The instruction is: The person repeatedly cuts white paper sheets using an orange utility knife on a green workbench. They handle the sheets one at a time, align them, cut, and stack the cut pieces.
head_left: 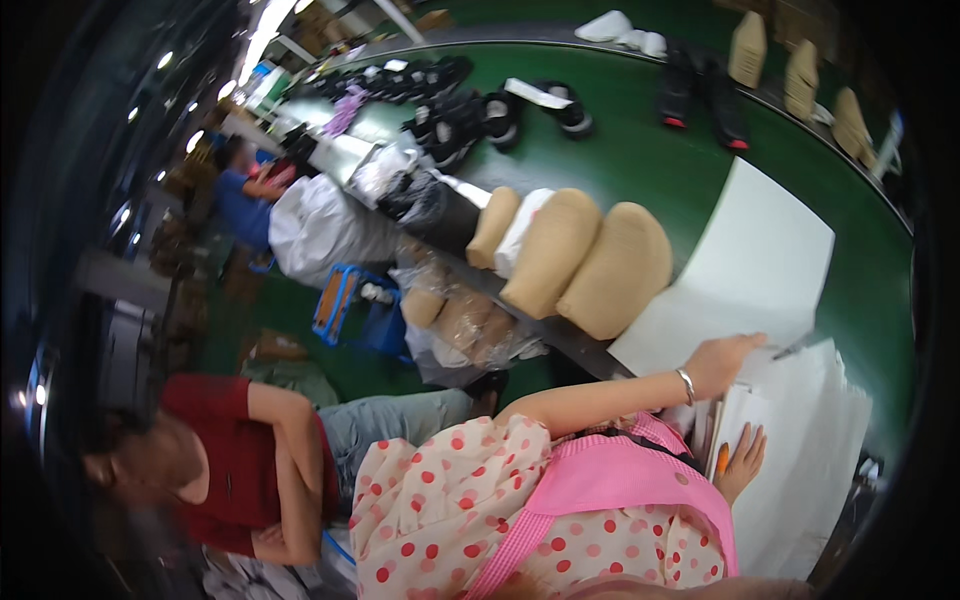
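Left hand (pixel 722 367) is at a white sheet (pixel 748 265), grip hard to tell. Right hand (pixel 742 466) rests on white papers (pixel 815 440), fingers apart

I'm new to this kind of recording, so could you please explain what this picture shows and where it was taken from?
There is no machine: these are a person's two bare hands. The picture comes from the left of two wide fisheye cameras worn on the person's head, looking down, so straight edges bend. On the green tabletop are beige rounded forms, black shoes and stacked white sheets. The left hand, wearing a bracelet, is near a bent white sheet; I cannot tell what it grasps. The right hand rests on the stack, fingers extended, with something orange beside it. Another person in red is nearby.
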Demonstrator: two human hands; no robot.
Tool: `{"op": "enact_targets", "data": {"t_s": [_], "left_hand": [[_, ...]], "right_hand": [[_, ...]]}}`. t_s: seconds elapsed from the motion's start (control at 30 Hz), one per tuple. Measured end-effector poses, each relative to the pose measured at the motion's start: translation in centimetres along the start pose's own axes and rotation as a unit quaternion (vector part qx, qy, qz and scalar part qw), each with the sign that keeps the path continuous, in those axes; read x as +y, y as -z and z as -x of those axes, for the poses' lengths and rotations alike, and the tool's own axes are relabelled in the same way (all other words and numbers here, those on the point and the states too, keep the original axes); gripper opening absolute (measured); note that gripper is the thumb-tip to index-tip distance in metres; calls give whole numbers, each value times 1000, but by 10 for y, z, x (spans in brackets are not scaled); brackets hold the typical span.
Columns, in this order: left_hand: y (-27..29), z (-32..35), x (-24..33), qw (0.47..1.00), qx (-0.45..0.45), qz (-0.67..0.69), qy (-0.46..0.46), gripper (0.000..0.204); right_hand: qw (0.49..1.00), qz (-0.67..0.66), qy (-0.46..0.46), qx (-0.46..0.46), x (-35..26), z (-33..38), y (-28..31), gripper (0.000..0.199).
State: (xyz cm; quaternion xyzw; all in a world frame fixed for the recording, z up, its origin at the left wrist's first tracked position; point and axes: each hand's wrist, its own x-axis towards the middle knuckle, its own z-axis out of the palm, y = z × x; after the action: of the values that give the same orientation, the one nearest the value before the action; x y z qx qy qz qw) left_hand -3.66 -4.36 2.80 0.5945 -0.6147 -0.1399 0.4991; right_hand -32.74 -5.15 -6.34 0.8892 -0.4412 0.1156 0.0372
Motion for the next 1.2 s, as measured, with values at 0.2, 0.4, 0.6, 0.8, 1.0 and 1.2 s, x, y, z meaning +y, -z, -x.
{"op": "enact_targets", "data": {"t_s": [0.2, 0.4, 0.6, 0.8, 1.0, 1.2], "left_hand": [[40, 36, 20, 995, -66, -80, -6, 55], [33, 67, 28, 993, -102, -65, 9, 52], [28, 65, 27, 991, -115, -67, 2, 51], [36, 67, 28, 992, -99, -73, 20, 53], [49, 63, 35, 991, -114, -72, 13, 52], [53, 57, 23, 993, -114, 10, 29, 54]], "right_hand": [[997, 28, 11, 65, -46, -3, -77, 57], [997, 6, 34, 64, -44, 3, -50, 53], [991, 41, 15, 127, 22, -35, -12, 47], [985, 144, -72, 63, 51, -3, -51, 46], [985, 137, -88, 48, 59, 17, -53, 46], [994, 32, -74, 77, 81, 11, -51, 46]]}}
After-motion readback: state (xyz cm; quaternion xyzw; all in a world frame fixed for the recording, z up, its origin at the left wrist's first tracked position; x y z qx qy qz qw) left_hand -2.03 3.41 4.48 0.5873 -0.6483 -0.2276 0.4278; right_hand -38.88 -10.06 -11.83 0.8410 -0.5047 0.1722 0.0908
